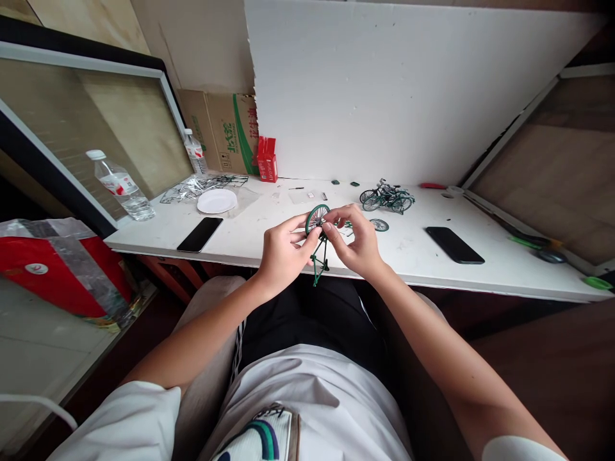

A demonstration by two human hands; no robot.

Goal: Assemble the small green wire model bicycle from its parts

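In front of the table edge, a green model bicycle frame (319, 264) hangs between my hands, with a green-rimmed spoked wheel (312, 216) at its upper end. My left hand (284, 251) is closed around the wheel and the top of the frame from the left. From the right, my right hand (356, 242) pinches at the wheel's hub, its fingertips close to my left thumb. Whether a small part sits between those right fingertips is hidden. A loose spoked wheel (379, 225) lies on the table just beyond my right hand.
Assembled model bicycles (387, 197) stand behind on the white table (403, 250). Phones lie left (200, 234) and right (454, 244). A white plate (217, 201), water bottles (125, 189), a red box (267, 159) and a cardboard carton (221, 131) are at the left.
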